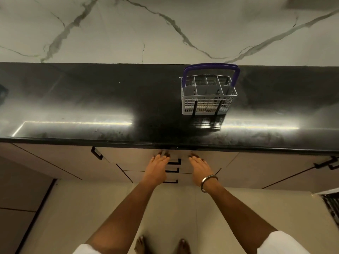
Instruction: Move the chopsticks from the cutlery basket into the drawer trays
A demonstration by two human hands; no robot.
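Note:
A white wire cutlery basket (209, 96) with a purple handle stands on the black countertop (110, 99), right of centre. Pale sticks show dimly through its front mesh; I cannot tell what they are. Below the counter edge, my left hand (157, 167) and my right hand (200, 168) reach forward with straight fingers against the top drawer front (132, 158). Neither hand holds anything. A stack of black drawer handles (173, 170) sits between the two hands. The drawers look closed and no trays are visible.
Beige cabinet doors with black handles (97, 153) flank the drawers; another handle (328, 164) is at the right. A marble wall rises behind the counter. A floor grate (330, 200) lies at the right edge. My feet stand on pale tiles.

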